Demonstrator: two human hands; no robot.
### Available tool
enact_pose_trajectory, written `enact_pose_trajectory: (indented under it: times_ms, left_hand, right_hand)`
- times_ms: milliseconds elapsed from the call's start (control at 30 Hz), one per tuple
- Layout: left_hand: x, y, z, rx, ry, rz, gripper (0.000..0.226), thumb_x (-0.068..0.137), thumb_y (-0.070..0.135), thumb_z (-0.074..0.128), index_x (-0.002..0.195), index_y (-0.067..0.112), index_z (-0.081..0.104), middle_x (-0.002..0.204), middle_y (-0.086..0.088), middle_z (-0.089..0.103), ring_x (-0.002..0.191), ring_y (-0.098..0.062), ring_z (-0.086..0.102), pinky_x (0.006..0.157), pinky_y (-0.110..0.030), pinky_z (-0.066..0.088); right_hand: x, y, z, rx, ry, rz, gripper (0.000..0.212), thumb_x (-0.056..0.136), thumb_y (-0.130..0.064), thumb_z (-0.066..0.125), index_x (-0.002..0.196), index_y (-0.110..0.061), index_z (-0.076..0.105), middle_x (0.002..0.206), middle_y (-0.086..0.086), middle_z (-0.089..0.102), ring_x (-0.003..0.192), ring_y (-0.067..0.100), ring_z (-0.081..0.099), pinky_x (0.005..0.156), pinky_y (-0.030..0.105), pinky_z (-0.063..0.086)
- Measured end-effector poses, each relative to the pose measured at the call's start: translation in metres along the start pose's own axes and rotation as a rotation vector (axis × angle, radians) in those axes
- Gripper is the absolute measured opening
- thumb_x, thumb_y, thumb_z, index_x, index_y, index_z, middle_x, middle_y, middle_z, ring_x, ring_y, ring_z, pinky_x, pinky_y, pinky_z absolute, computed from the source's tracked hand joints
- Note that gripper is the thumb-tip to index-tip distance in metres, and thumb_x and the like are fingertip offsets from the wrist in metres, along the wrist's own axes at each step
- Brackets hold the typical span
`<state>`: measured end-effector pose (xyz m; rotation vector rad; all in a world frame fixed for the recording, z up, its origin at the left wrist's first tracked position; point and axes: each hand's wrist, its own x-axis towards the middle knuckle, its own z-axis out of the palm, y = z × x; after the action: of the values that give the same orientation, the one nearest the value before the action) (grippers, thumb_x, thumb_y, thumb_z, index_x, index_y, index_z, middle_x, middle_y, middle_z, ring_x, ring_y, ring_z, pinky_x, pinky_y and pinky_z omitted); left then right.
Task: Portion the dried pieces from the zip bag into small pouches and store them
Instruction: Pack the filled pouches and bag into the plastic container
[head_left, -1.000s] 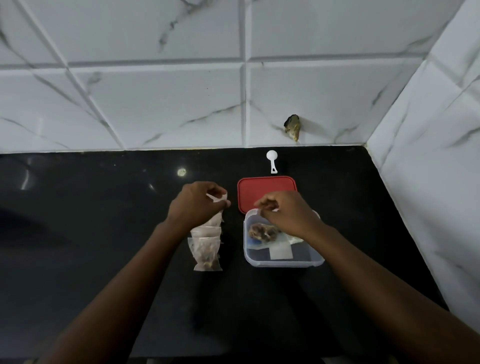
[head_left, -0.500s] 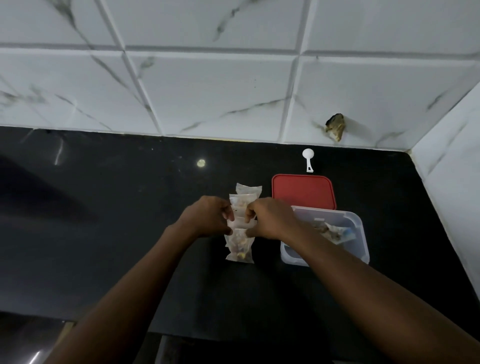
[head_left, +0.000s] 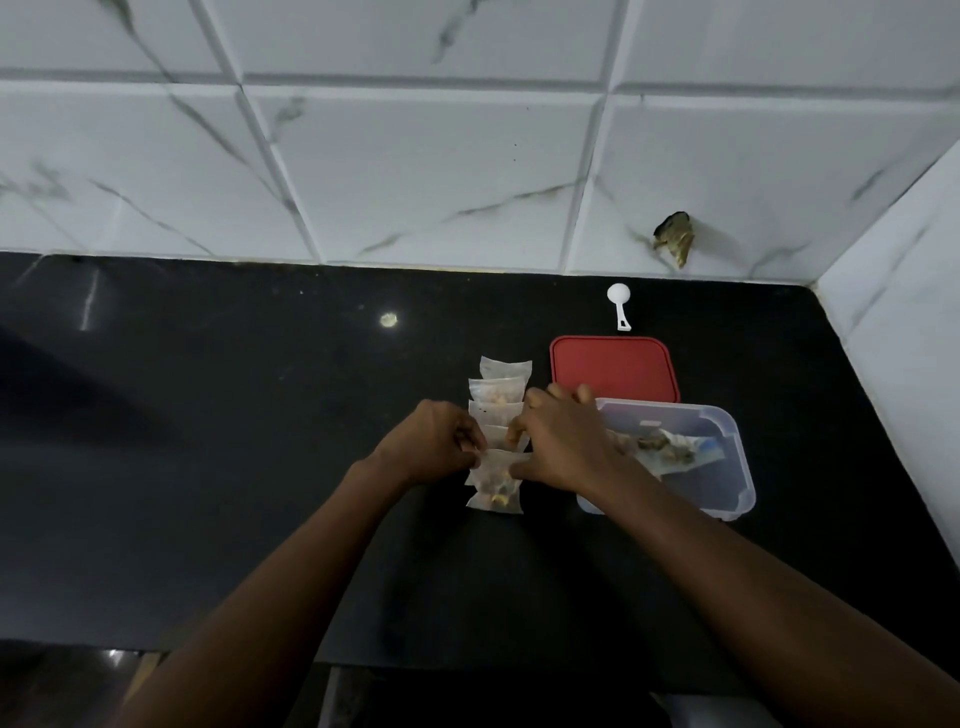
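Several small clear pouches (head_left: 497, 410) with dried pieces lie in an overlapping column on the black counter (head_left: 234, 441). My left hand (head_left: 434, 447) pinches the left edge of the nearest filled pouch (head_left: 496, 486). My right hand (head_left: 558, 441) pinches that pouch's right edge, fingers curled. To the right, a clear plastic container (head_left: 727, 467) holds the zip bag (head_left: 670, 449) with dried pieces inside.
A red lid (head_left: 613, 366) lies just behind the container. A small white scoop (head_left: 619, 306) rests near the back wall. White marble tiles close off the back and right side. The counter's front edge runs below my forearms.
My right hand left the container and came to the pouch column, joining my left hand on the nearest pouch. The view shifted left, so the container now sits further right.
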<state>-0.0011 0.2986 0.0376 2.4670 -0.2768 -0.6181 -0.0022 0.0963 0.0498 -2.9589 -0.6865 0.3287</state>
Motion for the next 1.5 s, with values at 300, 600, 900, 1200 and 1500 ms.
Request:
enact_pose_trajectory:
  times_ms: [300, 600, 900, 1200, 1500]
  left_hand:
    - [0.002, 0.008, -0.035, -0.259, 0.022, 0.132, 0.012, 0.086, 0.011, 0.082, 0.093, 0.021, 0.080, 0.091, 0.009, 0.079, 0.090, -0.002, 0.074, 0.092, -0.027, 0.058]
    - [0.030, 0.095, -0.047, -0.410, 0.065, 0.302, 0.011, 0.091, 0.007, 0.076, 0.097, 0.016, 0.078, 0.093, -0.003, 0.079, 0.092, -0.022, 0.076, 0.090, -0.039, 0.063]
    - [0.051, 0.140, 0.013, -0.073, 0.075, 0.366, 0.006, 0.087, 0.006, 0.079, 0.091, 0.011, 0.078, 0.085, 0.009, 0.073, 0.070, 0.007, 0.064, 0.073, -0.008, 0.051]
    - [0.055, 0.132, 0.045, 0.433, -0.015, 0.186, 0.015, 0.092, 0.032, 0.072, 0.107, 0.029, 0.073, 0.110, 0.005, 0.072, 0.102, -0.016, 0.068, 0.083, -0.036, 0.056]
    - [0.056, 0.133, 0.052, 0.465, 0.121, 0.215, 0.013, 0.089, 0.025, 0.072, 0.100, 0.033, 0.072, 0.105, 0.009, 0.070, 0.102, -0.014, 0.065, 0.080, -0.031, 0.051]
  right_hand:
    - [-0.022, 0.030, -0.029, 0.447, 0.050, 0.009, 0.008, 0.088, -0.040, 0.074, 0.094, -0.035, 0.075, 0.096, -0.019, 0.060, 0.094, 0.001, 0.054, 0.088, 0.030, 0.039]
    - [-0.068, 0.093, -0.079, 0.762, 0.262, 0.145, 0.011, 0.089, -0.022, 0.077, 0.099, -0.027, 0.078, 0.084, -0.013, 0.077, 0.077, -0.002, 0.072, 0.073, 0.014, 0.055]
    - [-0.097, 0.144, -0.051, 0.824, 0.059, 0.317, 0.014, 0.091, -0.010, 0.074, 0.105, -0.012, 0.077, 0.089, 0.001, 0.079, 0.079, 0.010, 0.077, 0.077, 0.025, 0.062]
    - [-0.072, 0.141, 0.003, 0.813, -0.202, 0.335, 0.012, 0.095, -0.003, 0.066, 0.101, -0.011, 0.073, 0.092, 0.008, 0.078, 0.083, 0.017, 0.077, 0.077, 0.027, 0.062]
    - [-0.067, 0.133, 0.005, 0.705, -0.102, 0.319, 0.023, 0.085, -0.004, 0.074, 0.097, -0.023, 0.075, 0.094, -0.009, 0.074, 0.088, 0.005, 0.070, 0.084, 0.024, 0.057]
